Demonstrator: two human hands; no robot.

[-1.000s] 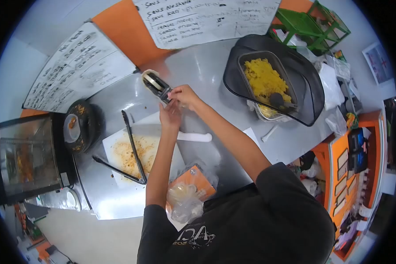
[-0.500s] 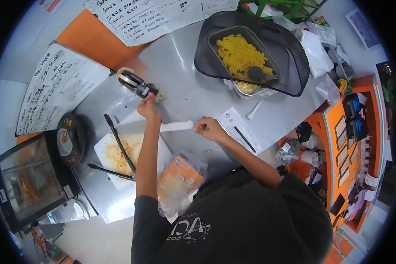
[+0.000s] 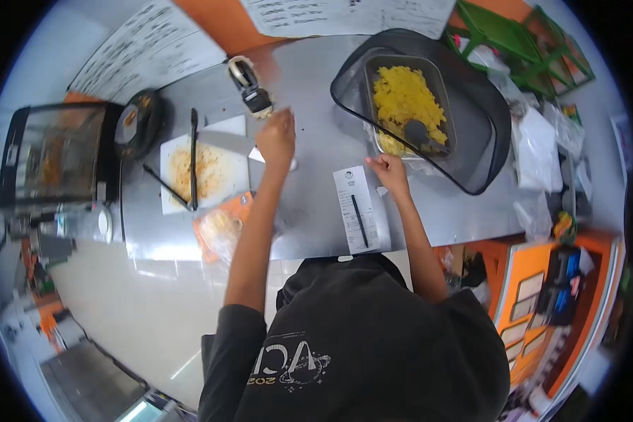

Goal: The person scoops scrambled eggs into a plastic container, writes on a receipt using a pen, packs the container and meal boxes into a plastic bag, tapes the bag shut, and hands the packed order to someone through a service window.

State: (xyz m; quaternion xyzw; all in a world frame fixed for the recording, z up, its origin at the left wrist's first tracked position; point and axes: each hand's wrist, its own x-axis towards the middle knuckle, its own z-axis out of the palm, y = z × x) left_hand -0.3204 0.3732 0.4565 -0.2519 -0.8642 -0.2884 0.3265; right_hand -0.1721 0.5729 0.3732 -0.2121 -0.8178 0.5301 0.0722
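My left hand (image 3: 278,137) is closed, its fingers curled just beside the lower end of a black tape dispenser (image 3: 252,90). Whether those fingers pinch anything is hidden. Under the left wrist lies a knife (image 3: 225,140) with a broad blade and a white handle. My right hand (image 3: 392,174) is also closed, thumb toward the left, above the paper receipt's (image 3: 346,184) right side; its contents cannot be made out. A small white item (image 3: 381,190) shows partly beneath it. On the receipt rests a black pen (image 3: 359,221).
A white cutting board (image 3: 169,151) with crumbs carries black tongs (image 3: 193,158). At the back right, a metal pan (image 3: 451,88) of yellow food (image 3: 408,98) sits by a dark lid (image 3: 489,141). A glass display case (image 3: 21,162) stands left; a plastic-wrapped orange packet (image 3: 207,232) lies near the front edge.
The camera view has shifted and turned. My left hand has come away from the tape dispenser. My right hand has moved from beside the knife handle, rightward past the receipt.
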